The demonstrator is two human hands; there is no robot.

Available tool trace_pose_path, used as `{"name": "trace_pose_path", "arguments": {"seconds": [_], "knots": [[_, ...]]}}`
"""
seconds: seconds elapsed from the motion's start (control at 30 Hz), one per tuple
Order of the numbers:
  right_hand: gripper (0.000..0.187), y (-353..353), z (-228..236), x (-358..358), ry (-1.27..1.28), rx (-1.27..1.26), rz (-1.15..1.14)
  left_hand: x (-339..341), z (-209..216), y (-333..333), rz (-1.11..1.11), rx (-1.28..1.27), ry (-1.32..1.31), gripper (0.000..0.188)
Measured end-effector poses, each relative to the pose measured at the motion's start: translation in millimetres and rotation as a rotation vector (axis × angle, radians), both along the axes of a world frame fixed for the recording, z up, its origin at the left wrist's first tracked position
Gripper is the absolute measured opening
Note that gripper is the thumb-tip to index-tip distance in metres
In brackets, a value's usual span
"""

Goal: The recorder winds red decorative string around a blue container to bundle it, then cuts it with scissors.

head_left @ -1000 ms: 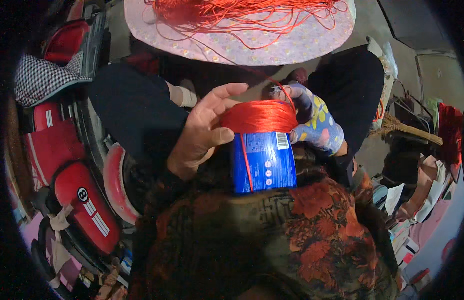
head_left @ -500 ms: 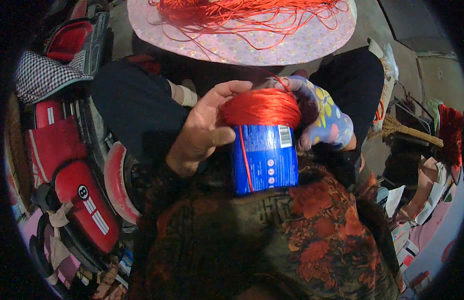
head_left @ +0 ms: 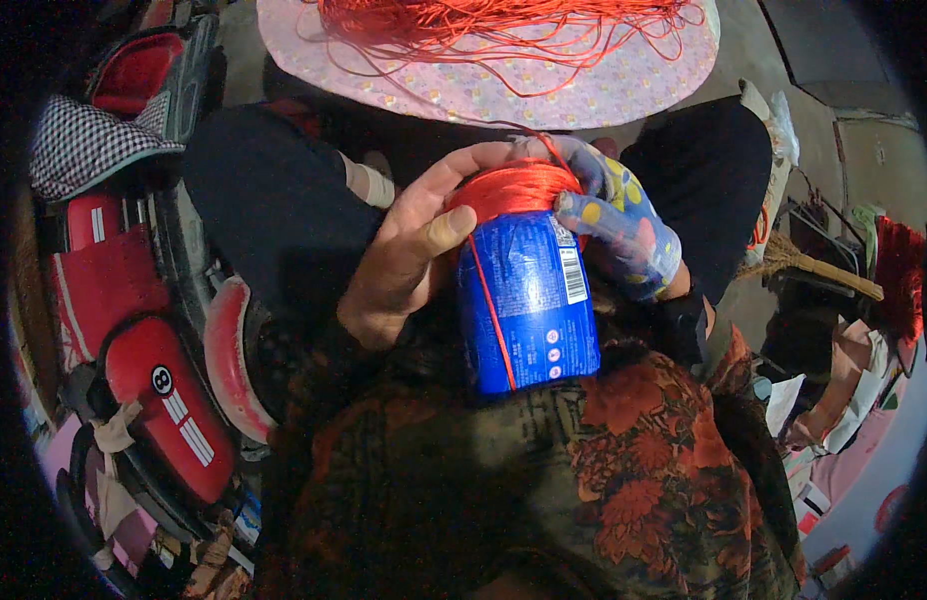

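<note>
Winding step: blue bottle [head_left: 529, 300] in lap, red cord [head_left: 512, 187] wrapped round its top. Left hand [head_left: 409, 255] clasps bottle; gloved right hand [head_left: 619, 225] pinches cord beside it. Next prob. another turn w/ taut cord.

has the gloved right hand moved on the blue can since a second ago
Yes. The right hand has swung round the red thread wound on the blue can, from behind the top to its right side, fingers now over the label.
</note>
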State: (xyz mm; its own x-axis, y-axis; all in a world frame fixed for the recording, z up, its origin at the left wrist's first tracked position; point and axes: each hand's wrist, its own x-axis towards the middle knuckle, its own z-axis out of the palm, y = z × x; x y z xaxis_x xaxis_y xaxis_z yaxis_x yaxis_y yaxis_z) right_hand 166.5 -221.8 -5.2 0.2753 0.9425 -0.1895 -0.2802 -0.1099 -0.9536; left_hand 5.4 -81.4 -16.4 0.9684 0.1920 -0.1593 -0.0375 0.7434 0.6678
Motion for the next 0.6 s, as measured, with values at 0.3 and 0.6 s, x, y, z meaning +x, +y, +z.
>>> {"name": "trace_pose_path", "arguments": {"seconds": [0.3,0.6], "knots": [[0.053,-1,-8,5,0.087,-0.054,-0.194,7,-3,4,0.052,0.015,0.104,0.065],[0.054,-8,0,32,0.031,0.059,-0.423,6,16,5,-0.115,0.077,0.321,0.083]]}}
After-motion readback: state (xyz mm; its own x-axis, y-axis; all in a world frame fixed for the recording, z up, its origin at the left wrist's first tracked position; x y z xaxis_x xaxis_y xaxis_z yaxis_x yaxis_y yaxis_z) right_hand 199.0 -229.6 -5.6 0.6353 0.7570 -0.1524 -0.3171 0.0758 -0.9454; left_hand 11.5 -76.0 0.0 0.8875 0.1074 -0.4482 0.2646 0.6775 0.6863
